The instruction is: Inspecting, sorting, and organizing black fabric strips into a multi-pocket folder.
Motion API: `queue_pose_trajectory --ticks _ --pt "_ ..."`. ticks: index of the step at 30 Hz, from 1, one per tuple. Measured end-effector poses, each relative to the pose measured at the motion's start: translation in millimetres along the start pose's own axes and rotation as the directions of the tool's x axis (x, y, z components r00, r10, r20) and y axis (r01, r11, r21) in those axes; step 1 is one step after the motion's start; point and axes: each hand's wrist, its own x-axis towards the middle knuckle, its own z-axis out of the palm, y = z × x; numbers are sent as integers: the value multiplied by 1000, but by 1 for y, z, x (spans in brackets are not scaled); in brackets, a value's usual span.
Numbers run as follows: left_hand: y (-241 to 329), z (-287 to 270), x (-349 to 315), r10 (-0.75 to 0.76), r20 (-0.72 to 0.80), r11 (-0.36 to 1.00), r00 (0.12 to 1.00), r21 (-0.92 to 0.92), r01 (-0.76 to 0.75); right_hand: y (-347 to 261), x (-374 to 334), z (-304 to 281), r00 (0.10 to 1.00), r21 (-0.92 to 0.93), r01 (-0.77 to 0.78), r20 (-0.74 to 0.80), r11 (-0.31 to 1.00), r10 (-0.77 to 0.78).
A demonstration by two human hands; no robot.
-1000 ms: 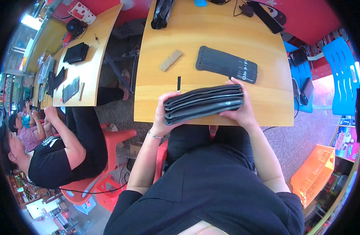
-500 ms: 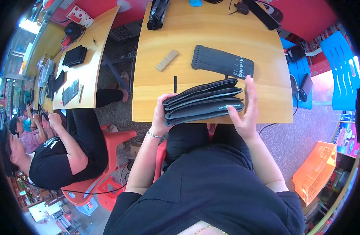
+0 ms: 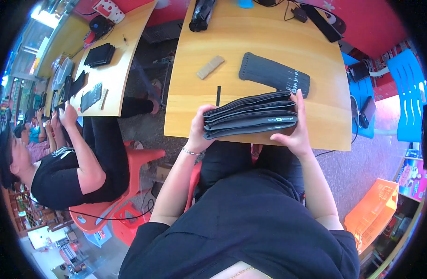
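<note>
A stack of folded black fabric sleeves (image 3: pixel 250 122) with white print stands at the near edge of the table, in front of me. My left hand (image 3: pixel 200 132) grips its left end, with the thumb and fingers closed around the edges. Against the right end rests my right hand (image 3: pixel 298 132), its fingers stretched upward and its thumb spread away from the stack. Just beyond lies a flat pile of dark grey sleeves (image 3: pixel 264 72), partly covered by the stack. A thin black strip (image 3: pixel 218 96) sits to the left of it, near a tan bundle (image 3: pixel 210 67).
The wooden table (image 3: pixel 185 111) holds a black bundle (image 3: pixel 203 16) and a long black object (image 3: pixel 321 23) at its far side. On the left, a person (image 3: pixel 69 179) works at another table (image 3: pixel 118 79). A blue chair (image 3: pixel 404 93) and an orange crate (image 3: pixel 372 215) stand to the right.
The view has shifted, moving the scene right on the left side. My right thumb has come off the top sleeve's face and now sticks out below. The stack's sleeves lie more evenly together.
</note>
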Motion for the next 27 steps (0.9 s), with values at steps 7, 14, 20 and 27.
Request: queue_pose_trajectory --ticks 7,14,20,27 --pt "12 -2 3 -189 40 974 981 -119 192 2 16 0 959 145 -284 41 948 281" --pt "50 -7 38 -516 112 710 849 -499 497 -13 32 -5 883 246 -448 -32 860 469" --pt "71 -12 63 -647 351 498 677 -478 724 -12 29 -23 783 244 -606 12 757 623" --pt "64 -8 69 -653 406 492 639 -414 766 -16 26 -34 785 234 -605 18 761 619"
